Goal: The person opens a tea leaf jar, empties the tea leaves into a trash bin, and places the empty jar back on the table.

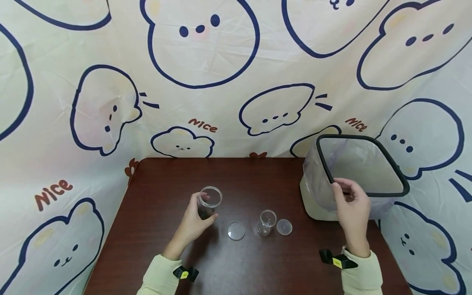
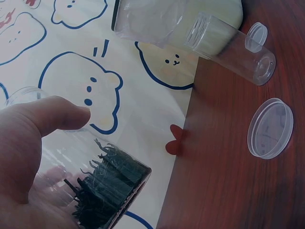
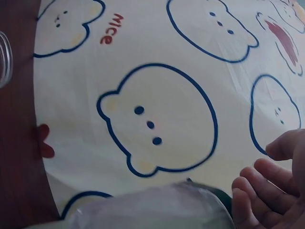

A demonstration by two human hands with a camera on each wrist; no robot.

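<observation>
My left hand [image 1: 195, 219] grips a clear plastic jar [image 1: 210, 198] above the left part of the table, its mouth uncovered. Dark, thin dried strands [image 2: 112, 186] lie at the bottom of that jar in the left wrist view. Over the near left corner of a trash bin [image 1: 318, 200] is my right hand [image 1: 352, 200], fingertips right at the black rim. The right wrist view shows its fingers [image 3: 267, 186] loosely bent, the thumb apart from them, nothing visible between. A wide clear lid [image 1: 236, 231] lies on the table, right of the held jar.
A smaller clear jar [image 1: 266, 223] stands uncapped near the middle of the dark wooden table [image 1: 243, 266]. Beside it lies a small translucent lid [image 1: 284, 227]. The bin, lined with a plastic bag [image 1: 313, 176], stands at the right edge. A cartoon-printed cloth [image 1: 199, 53] hangs behind.
</observation>
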